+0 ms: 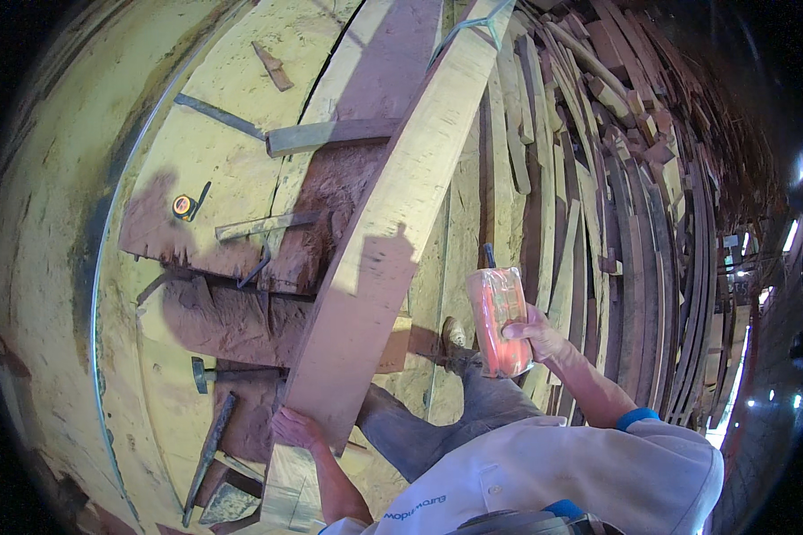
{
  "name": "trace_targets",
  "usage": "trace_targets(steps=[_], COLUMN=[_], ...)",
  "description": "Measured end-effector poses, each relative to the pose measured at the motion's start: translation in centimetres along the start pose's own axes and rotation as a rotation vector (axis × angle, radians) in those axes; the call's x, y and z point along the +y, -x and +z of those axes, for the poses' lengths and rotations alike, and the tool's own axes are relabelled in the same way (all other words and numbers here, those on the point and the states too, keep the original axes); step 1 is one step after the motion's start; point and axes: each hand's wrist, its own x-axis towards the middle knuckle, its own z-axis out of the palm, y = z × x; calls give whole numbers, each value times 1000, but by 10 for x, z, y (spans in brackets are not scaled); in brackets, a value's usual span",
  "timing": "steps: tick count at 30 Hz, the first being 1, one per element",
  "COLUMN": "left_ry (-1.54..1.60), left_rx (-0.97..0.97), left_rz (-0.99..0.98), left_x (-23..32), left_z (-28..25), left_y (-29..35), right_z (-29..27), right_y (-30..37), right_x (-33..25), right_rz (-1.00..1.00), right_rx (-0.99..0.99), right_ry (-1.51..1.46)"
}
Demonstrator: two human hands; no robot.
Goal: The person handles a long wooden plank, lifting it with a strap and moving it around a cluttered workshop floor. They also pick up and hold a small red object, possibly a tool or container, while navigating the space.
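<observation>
A long, thick wooden plank [375, 259] runs diagonally from the far edge toward me. My left hand [299, 430] is closed over the left edge of the plank near its closer end. To the right of the plank, my right hand [537, 334] holds up an orange block-shaped object in clear plastic [498, 312], thumb across its face. A dark stub sticks out of the object's top; what kind of thing it is, I cannot tell. A teal cord [486, 24] is looped round the plank's far end.
Left of the plank lie a tape measure [183, 207], a hammer [202, 374], a dark bar [210, 453] and wood offcuts [272, 67]. A squared timber [330, 135] lies against the plank. Stacked boards [629, 250] fill the right side.
</observation>
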Motion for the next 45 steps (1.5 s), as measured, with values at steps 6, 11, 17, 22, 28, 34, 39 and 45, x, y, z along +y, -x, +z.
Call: trace_targets(steps=[6, 11, 17, 22, 28, 34, 39, 45], left_ry=[-202, -131, -113, -368, -147, -255, -254, -182], left_rx=[68, 29, 51, 127, 184, -150, -337, -318], left_rz=[119, 35, -24, 132, -141, 201, 64, 49], left_x=[1, -2, 0, 0, 85, 273, 342, 344], left_z=[3, 10, 15, 20, -13, -23, 0, 19], left_y=[20, 36, 68, 90, 104, 88, 44, 51], right_z=[-27, -47, -72, -122, -226, -321, -386, -424], right_y=[14, 28, 38, 43, 49, 46, 47, 45], right_x=[2, 4, 7, 3, -12, -45, -69, -67], right_rz=[-28, 14, 30, 75, 52, 166, 10, 3], right_rx=[4, 30, -22, -117, -191, 43, 74, 249], right_ry=[-13, 13, 41, 50, 15, -319, -474, -365])
